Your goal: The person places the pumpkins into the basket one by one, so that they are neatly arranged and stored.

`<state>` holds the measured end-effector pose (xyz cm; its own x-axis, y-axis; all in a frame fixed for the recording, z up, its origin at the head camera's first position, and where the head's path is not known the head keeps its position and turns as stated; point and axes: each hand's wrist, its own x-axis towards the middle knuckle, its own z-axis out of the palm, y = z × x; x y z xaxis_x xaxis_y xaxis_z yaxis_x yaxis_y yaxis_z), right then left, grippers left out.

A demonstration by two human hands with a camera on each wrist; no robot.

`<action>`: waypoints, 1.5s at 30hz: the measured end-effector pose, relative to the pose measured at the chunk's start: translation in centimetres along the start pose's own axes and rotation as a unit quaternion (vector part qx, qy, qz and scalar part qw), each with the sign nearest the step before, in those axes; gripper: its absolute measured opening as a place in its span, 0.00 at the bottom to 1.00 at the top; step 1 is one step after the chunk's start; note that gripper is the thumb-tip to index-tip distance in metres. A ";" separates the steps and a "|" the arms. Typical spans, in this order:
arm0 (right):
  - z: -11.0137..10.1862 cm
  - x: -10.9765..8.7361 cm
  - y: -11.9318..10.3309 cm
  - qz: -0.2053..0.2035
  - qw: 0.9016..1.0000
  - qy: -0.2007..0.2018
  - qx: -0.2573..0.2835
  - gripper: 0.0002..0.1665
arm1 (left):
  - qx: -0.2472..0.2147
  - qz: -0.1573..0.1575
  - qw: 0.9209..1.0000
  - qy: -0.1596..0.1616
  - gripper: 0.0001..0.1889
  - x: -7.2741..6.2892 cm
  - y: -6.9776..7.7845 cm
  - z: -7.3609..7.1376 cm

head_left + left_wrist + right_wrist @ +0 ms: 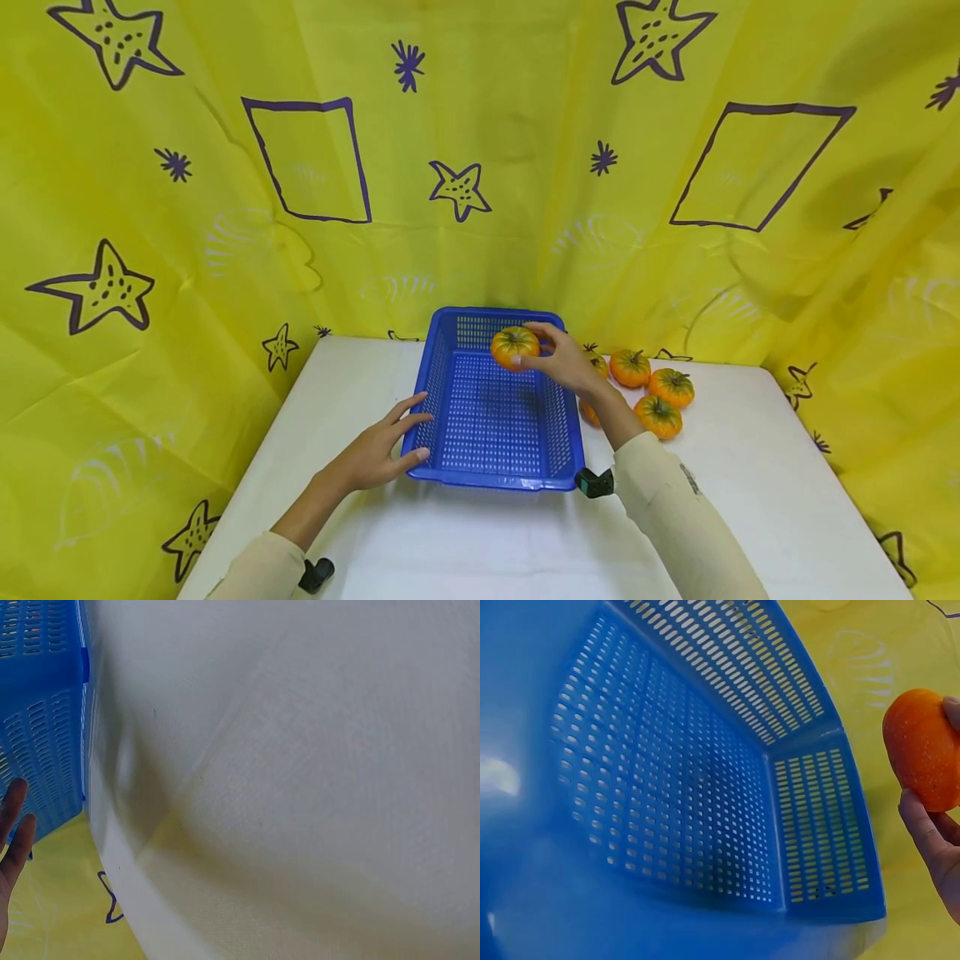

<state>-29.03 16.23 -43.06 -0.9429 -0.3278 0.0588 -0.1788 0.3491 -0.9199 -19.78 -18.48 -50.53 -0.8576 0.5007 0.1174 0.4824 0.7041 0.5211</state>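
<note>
Orange pumpkin (513, 345), its top streaked green, is held above the blue perforated basket (491, 481), pinched between the thumb and curled fingers of the right hand (564, 362). The left hand (375, 454) has its fingers spread, loosely extended and holding nothing, with the tips at the basket's left rim. Beside the basket's right side, five more pumpkins (629, 368) sit clustered on the white table (727, 467), partly hidden by the right arm.

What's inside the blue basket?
The blue basket looks empty, its slotted floor bare. From the head view, the right hand and its pumpkin cover part of the far right corner.
</note>
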 end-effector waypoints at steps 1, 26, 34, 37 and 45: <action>0.0 0.1 0.0 0.003 1.000 -0.002 0.001 0.43 | 0.001 -0.001 1.000 -0.001 0.29 0.0 0.0 0.0; 1.7 3.8 -0.4 0.026 0.999 -0.021 0.000 0.41 | -0.006 -0.006 1.000 -0.001 0.30 0.0 -0.2 0.2; 2.2 4.6 0.2 0.038 0.999 -0.015 0.010 0.44 | -0.005 -0.006 1.000 -0.002 0.30 0.0 -0.2 0.1; 2.3 4.8 0.3 0.046 0.999 -0.015 0.010 0.45 | -0.004 -0.004 1.000 -0.002 0.30 0.0 -0.2 0.1; 2.7 5.4 0.9 0.052 0.999 -0.007 -0.013 0.42 | -0.005 -0.003 1.000 -0.002 0.29 0.0 -0.2 0.2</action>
<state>-33.52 12.46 -44.63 -0.9528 -0.3005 -0.0420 -0.0874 0.4045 -0.9103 -19.84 -18.56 -50.77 -0.8603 0.4976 0.1108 0.4746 0.7025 0.5303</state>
